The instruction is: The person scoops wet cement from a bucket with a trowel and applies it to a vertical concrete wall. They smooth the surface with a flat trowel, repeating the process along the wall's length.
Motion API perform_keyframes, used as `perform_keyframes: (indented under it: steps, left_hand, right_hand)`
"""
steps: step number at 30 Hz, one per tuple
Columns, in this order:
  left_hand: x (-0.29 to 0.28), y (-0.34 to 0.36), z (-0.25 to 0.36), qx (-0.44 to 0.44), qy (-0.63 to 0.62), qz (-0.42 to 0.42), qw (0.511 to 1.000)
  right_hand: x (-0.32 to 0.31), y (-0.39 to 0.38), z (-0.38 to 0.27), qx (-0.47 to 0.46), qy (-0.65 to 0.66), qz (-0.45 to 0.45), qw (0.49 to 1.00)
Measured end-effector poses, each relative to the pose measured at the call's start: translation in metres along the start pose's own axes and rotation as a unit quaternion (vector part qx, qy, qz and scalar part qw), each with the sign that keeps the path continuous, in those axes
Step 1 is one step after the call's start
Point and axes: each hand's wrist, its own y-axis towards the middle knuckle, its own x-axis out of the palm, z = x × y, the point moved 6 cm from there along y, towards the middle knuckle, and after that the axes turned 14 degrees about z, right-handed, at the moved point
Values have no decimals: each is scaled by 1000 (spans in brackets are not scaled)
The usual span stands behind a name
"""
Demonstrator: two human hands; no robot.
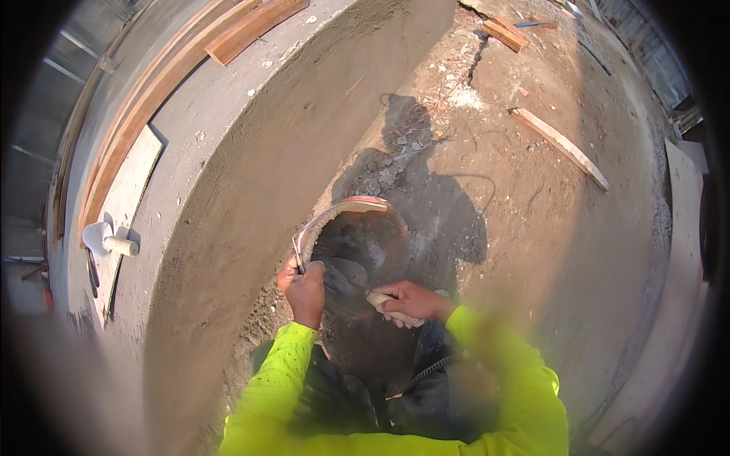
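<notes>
My left hand (pixel 303 289) grips the near left rim of a round bucket (pixel 307 242), its fingers wrapped over the edge. The bucket is tilted, and its reddish rim is crusted with dried mortar. My right hand (pixel 411 301) is closed round the pale handle of a trowel (pixel 386 305). The grey blade points left, at the bucket's mouth close to my left hand. Shadow darkens the inside of the bucket, so I cannot tell how much is in it.
A low plastered wall (pixel 251 175) runs along the left. On its top lie a second trowel (pixel 114 242), a thin board (pixel 137 186) and long timbers (pixel 152 99). Right of me, a wooden strip (pixel 561 146) lies on the dirt ground (pixel 525 228); wood scraps (pixel 506 34) lie farther off.
</notes>
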Motion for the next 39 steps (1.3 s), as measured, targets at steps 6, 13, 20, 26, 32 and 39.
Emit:
perform_keyframes:
  steps: [6,13,20,26,32,39]
  left_hand:
    - [-53,6,-16,-115,-104,74,985]
    - [-117,4,-10,-154,-134,132,970]
    - [-192,5,-4,-149,-158,178,960]
    - [-194,10,-5,-160,-140,188,959]
    - [-172,16,-13,-151,-80,213,962]
    - [-77,3,-10,-32,-38,37,998]
  right_hand:
    - [22,-43,11,-56,233,58,969]
    - [-4,-113,-60,-273,401,253,837]
    - [-63,-141,-127,-468,261,691,485]
    - [-28,-17,-203,-484,-20,526,699]
    - [74,-15,-93,-388,-298,212,846]
    - [42,8,-16,-200,-446,86,868]
